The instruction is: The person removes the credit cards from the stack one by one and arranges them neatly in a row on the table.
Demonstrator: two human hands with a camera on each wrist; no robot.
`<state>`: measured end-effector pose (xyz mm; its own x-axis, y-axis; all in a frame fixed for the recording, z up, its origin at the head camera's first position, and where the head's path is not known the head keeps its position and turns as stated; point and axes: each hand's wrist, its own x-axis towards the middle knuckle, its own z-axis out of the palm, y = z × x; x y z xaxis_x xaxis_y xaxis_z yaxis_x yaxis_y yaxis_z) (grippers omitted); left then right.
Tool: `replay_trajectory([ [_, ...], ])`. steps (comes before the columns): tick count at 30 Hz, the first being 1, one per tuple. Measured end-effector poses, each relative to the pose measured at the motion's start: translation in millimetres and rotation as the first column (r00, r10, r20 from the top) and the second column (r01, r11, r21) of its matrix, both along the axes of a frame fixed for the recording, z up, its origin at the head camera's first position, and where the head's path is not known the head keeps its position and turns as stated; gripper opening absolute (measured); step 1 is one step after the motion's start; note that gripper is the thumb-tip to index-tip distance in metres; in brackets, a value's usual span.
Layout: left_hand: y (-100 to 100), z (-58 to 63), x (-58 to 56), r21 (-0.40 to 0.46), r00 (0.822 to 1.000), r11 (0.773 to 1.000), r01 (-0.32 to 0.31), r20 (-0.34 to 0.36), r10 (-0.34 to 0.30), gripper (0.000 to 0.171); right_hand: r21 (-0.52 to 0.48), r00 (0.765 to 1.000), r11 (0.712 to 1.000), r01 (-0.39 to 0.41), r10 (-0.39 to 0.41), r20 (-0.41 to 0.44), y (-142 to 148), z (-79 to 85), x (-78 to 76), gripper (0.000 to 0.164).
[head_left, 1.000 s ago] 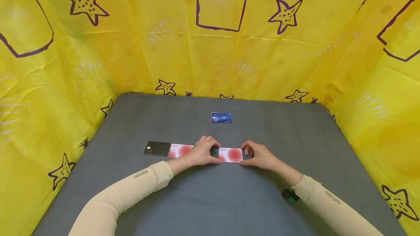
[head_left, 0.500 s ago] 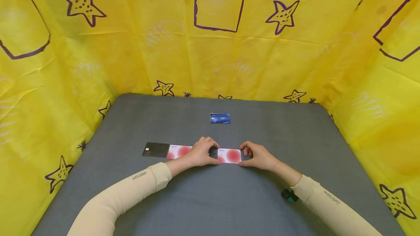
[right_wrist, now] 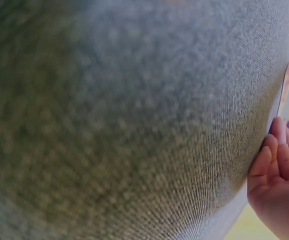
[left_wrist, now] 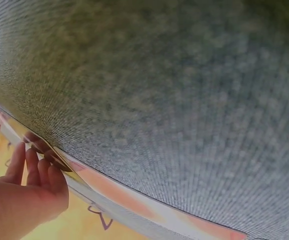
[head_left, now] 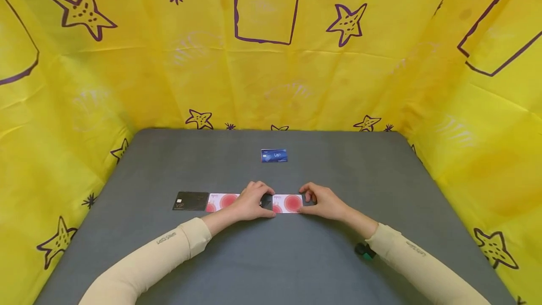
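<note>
A white card with red circles [head_left: 288, 204] lies flat on the grey table between both hands in the head view. My left hand [head_left: 250, 204] holds it at its left edge, thumb at the near corner and forefinger at the far one. The right hand [head_left: 326, 204] holds the opposite edge the same way, its other fingers curled in. Left of this card is a black card [head_left: 265, 201], partly hidden by the left hand. Further left come a second white card with red circles [head_left: 222, 202] and a black VIP card [head_left: 190, 201], forming a row.
Beyond the row lies a blue VIP card [head_left: 274, 155], apart from the others. Yellow cloth [head_left: 262, 74] with starfish drawings encloses the back and sides of the grey table [head_left: 271, 258]. A black-and-green wrist device [head_left: 365, 251] shows beneath the right cuff.
The head view has shifted, so the whole scene appears further left and slightly lower. Both hands stay at the edges of the white card, with no clear movement along the table.
</note>
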<state>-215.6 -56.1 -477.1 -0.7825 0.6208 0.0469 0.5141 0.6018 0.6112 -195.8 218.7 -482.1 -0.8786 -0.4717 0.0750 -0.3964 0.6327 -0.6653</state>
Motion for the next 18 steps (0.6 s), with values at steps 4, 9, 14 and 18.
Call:
replay_trajectory([
  [4,-3.7,0.0,0.8,0.014,0.999,1.000,-0.002,0.034,0.001,0.053,-0.010,1.000,1.000,0.013,-0.013,-0.013,-4.5,-1.3,-0.4,0.049],
  [9,-5.4,-0.1,0.7,0.055,0.999,0.998,0.003,0.053,-0.006,0.053,-0.022,0.999,0.999,0.024,-0.025,-0.022,-9.0,-1.3,0.2,0.048],
  [14,-7.2,1.2,0.6,0.100,0.997,0.995,-0.021,0.075,0.014,0.049,-0.049,0.999,0.998,0.035,-0.036,-0.020,-13.3,-1.6,-1.1,0.046],
  [18,-8.6,2.3,1.1,0.141,0.996,0.989,-0.049,0.078,0.038,0.046,-0.081,0.999,0.996,0.040,-0.042,-0.014,-17.6,-1.4,-4.1,0.044],
])
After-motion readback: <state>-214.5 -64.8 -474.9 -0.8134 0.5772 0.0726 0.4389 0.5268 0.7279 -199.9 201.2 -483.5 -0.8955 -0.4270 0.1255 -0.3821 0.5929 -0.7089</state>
